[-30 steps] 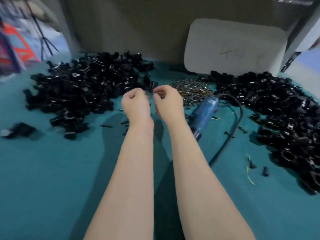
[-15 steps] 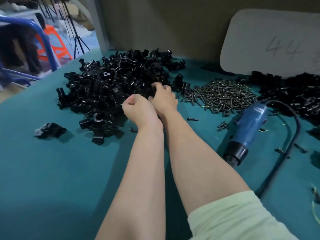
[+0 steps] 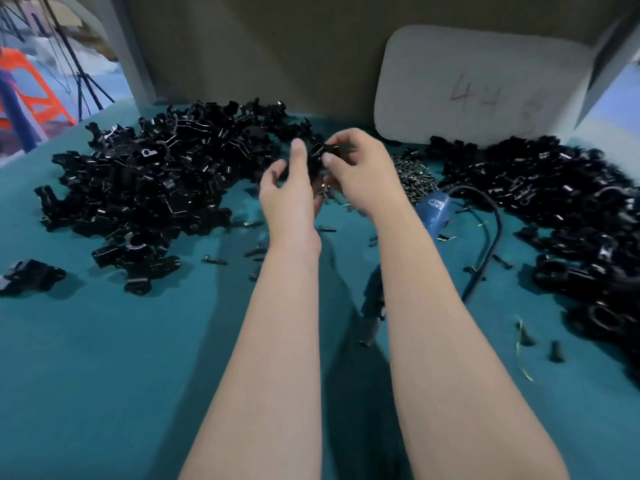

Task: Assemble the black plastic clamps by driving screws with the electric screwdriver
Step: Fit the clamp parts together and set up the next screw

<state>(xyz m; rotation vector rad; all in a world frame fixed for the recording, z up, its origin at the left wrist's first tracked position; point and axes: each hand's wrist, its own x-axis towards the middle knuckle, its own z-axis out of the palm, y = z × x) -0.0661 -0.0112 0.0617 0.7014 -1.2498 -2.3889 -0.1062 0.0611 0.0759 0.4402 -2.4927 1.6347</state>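
My left hand [image 3: 292, 192] and my right hand [image 3: 363, 174] are raised together above the teal table [image 3: 104, 358], both holding a black plastic clamp piece [image 3: 317, 155] between their fingertips. A big heap of black clamp parts [image 3: 156, 181] lies to the left of my hands. Another heap of black clamps [image 3: 571, 209] spreads along the right. A pile of dark screws [image 3: 414, 178] sits just right of my right hand. The blue electric screwdriver [image 3: 433, 209] lies on the table behind my right forearm, partly hidden, its black cable [image 3: 491, 244] curving to the right.
A white board [image 3: 478, 84] with "44" written on it leans against the brown back wall. Loose screws [image 3: 214, 260] and a stray clamp [image 3: 31, 275] lie scattered on the table. At the far left, past the table edge, stand an orange stool [image 3: 34, 98] and tripod legs.
Both hands came back from the left heap and lifted a black clamp piece between them. The view swung back to the right.
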